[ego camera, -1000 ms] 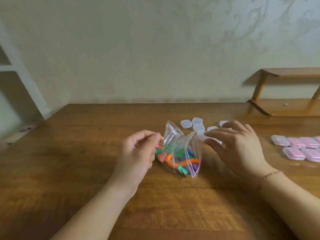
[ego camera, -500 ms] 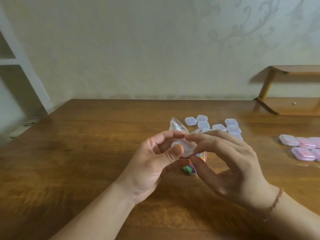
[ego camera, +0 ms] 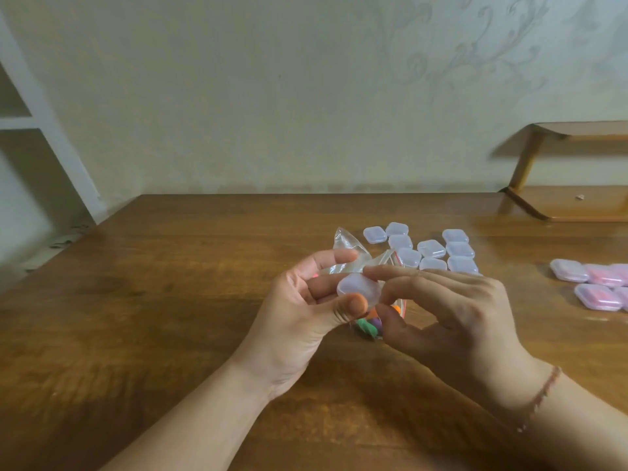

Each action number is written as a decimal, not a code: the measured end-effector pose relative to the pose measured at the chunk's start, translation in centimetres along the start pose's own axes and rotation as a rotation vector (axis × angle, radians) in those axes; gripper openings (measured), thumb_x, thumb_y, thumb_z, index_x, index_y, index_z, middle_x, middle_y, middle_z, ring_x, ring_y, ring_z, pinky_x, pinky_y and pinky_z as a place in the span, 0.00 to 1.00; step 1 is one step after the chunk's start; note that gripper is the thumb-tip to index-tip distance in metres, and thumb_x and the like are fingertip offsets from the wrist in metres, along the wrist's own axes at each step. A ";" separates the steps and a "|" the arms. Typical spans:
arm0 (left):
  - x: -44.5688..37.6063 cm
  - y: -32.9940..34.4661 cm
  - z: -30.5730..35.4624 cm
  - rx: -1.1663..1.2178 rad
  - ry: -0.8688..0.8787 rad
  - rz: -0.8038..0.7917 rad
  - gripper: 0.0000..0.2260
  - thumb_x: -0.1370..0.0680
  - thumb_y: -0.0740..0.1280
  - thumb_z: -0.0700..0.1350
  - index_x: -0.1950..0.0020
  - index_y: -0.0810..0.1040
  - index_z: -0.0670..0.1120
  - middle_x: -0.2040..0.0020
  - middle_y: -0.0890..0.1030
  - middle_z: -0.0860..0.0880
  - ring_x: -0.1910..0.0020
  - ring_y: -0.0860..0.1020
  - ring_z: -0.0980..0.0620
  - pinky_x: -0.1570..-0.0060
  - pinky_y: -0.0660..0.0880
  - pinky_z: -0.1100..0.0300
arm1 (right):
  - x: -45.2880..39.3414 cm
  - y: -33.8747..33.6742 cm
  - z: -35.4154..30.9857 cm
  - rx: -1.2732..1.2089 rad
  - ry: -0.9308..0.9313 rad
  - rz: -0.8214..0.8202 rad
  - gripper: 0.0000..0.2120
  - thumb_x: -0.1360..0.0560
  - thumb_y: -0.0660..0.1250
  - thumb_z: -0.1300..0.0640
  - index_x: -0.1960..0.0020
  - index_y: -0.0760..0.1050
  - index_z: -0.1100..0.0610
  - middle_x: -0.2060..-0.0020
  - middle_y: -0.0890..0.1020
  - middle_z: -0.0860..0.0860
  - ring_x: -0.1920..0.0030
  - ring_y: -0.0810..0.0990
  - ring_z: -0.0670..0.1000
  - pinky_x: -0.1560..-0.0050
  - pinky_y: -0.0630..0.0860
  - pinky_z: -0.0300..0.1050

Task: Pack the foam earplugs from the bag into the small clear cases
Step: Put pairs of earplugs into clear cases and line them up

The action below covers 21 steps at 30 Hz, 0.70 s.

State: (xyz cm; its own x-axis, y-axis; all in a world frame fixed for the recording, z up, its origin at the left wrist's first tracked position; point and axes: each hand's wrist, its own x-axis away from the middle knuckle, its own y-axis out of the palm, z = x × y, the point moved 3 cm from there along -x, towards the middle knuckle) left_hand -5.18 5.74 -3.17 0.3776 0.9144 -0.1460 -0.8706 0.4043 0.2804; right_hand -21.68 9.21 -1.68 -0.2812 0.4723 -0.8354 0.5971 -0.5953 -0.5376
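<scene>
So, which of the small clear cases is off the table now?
The small clear plastic case pinched between the left hand and right hand; the other empty cases lie on the wooden table.

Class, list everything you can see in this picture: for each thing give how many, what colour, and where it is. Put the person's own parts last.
held case: one, clear, shut, above the table between both hands.
empty cases: nine in view, clear, clustered on the table behind the hands.
filled cases: at least four, clear with pink inside, at the right edge, cut off by the frame.
bag: one, clear plastic, behind the hands, mostly hidden.
earplugs: count hidden, green, orange and purple, inside the bag.
table: one, brown wood.
shelf: one, wooden, far right.
left hand: grip on the held case.
right hand: fingertips on the held case; red thread on the wrist.
</scene>
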 end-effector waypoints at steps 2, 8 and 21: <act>-0.1 -0.1 0.0 -0.006 -0.001 -0.012 0.31 0.40 0.74 0.43 0.36 0.76 0.46 0.50 0.86 0.41 0.53 0.85 0.48 0.54 0.81 0.60 | 0.0 0.1 0.0 -0.024 0.024 -0.005 0.07 0.29 0.71 0.52 0.61 0.81 0.54 0.50 0.84 0.43 0.57 0.84 0.44 0.68 0.80 0.45; 0.0 0.2 -0.4 -0.193 -0.028 -0.176 0.35 0.39 0.77 0.43 0.32 0.73 0.51 0.48 0.86 0.42 0.48 0.84 0.48 0.47 0.79 0.58 | -0.2 -0.4 0.2 -0.151 0.204 0.056 0.08 0.26 0.67 0.50 0.56 0.81 0.53 0.64 0.84 0.45 0.64 0.79 0.41 0.67 0.73 0.36; -1.6 -4.0 1.1 0.161 -0.174 0.138 0.14 0.21 0.64 0.44 0.37 0.75 0.43 0.48 0.83 0.39 0.55 0.82 0.48 0.58 0.80 0.57 | 0.0 -0.5 2.7 0.015 0.401 -0.082 0.04 0.28 0.68 0.49 0.58 0.81 0.48 0.65 0.76 0.41 0.69 0.73 0.45 0.74 0.71 0.43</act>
State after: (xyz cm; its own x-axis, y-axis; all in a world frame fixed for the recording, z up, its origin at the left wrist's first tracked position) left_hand -2.02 2.67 -3.03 0.3195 0.9453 0.0653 -0.8615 0.2610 0.4356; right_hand -24.01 7.80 -1.72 -0.0103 0.7329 -0.6803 0.5733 -0.5531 -0.6045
